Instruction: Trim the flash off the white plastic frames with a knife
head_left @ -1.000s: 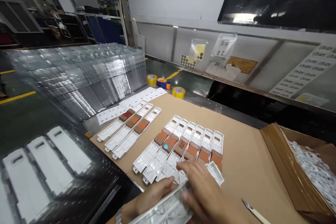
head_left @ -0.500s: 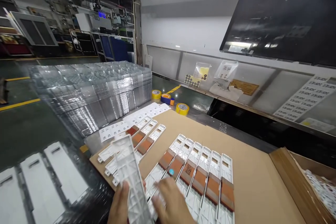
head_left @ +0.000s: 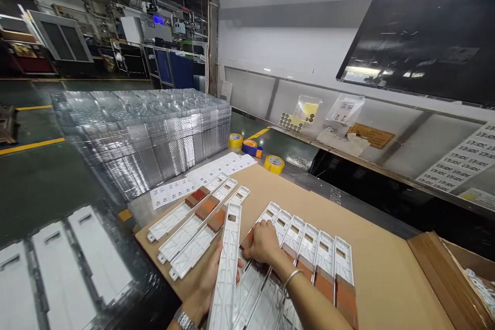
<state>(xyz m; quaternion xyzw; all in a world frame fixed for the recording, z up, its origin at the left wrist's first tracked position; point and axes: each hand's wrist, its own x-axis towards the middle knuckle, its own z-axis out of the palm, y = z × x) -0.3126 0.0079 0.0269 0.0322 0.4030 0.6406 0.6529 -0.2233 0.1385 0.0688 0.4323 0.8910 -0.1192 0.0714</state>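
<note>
My left hand (head_left: 209,281), with a watch on its wrist, holds a long ribbed white plastic strip (head_left: 226,268) upright. That strip stands between the two groups of strips on the cardboard sheet (head_left: 371,268). My right hand (head_left: 263,242), with a bangle on its wrist, is closed around the nearest strip (head_left: 273,212) of a row of similar strips with orange pads. The hand hides part of that strip. Another strip (head_left: 325,255) in the row lies to its right. Three more strips (head_left: 181,227) lie side by side to the left.
A tall stack of clear plastic trays (head_left: 143,139) stands beyond the sheet at left. Label sheets (head_left: 201,178) and yellow tape rolls (head_left: 274,164) lie at the far edge. A cardboard box (head_left: 436,283) sits at right, and white panels (head_left: 62,278) lie at lower left.
My left hand has raised the white strip upright. My right hand has moved farther along the row and closed on a strip. The view has shifted upward, and the knife at lower right is gone.
</note>
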